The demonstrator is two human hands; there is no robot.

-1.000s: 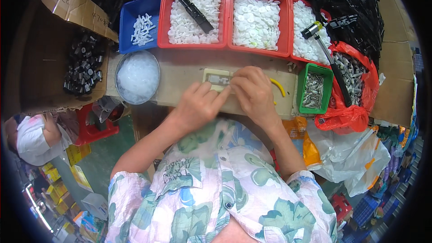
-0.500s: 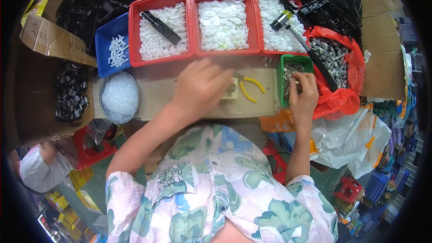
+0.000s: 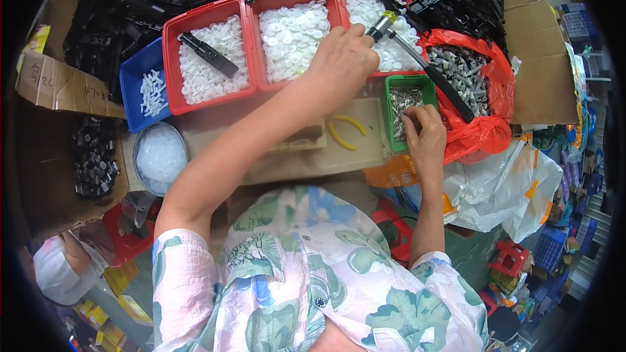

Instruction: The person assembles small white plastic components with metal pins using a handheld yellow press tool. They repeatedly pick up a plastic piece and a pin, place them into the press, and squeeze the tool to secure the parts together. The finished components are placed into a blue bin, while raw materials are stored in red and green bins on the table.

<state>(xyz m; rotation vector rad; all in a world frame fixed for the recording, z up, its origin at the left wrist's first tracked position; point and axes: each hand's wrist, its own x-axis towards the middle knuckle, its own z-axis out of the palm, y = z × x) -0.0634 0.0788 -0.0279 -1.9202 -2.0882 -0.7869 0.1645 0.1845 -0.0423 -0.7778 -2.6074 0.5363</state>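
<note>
My left hand (image 3: 345, 60) is over the seam between the middle and right red bins, fingers curled in close to the head of a hammer (image 3: 448, 88). Its fingertips are hidden, so I cannot see what they hold or whether they touch the hammer. The black-handled hammer lies across the right bin's white plastic discs (image 3: 368, 12) and the red bag. My right hand (image 3: 427, 130) dips into a green box (image 3: 429, 85) of small metal pins (image 3: 404, 99), thumb and fingers bent together among them; anything between the tips is too small to make out.
Yellow-handled pliers (image 3: 336, 135) lie beside a cream block (image 3: 306, 145), partly under my left forearm. A blue bin (image 3: 130, 88) and a bowl of clear pieces (image 3: 161, 156) stand left. A red bag (image 3: 502, 85) of grey parts is at right. Black plastic parts (image 3: 140, 0) heap behind.
My left hand has moved right and away from me, from above the cream block to the hammer head. My right hand stays in the green box. The whole view has shifted slightly.
</note>
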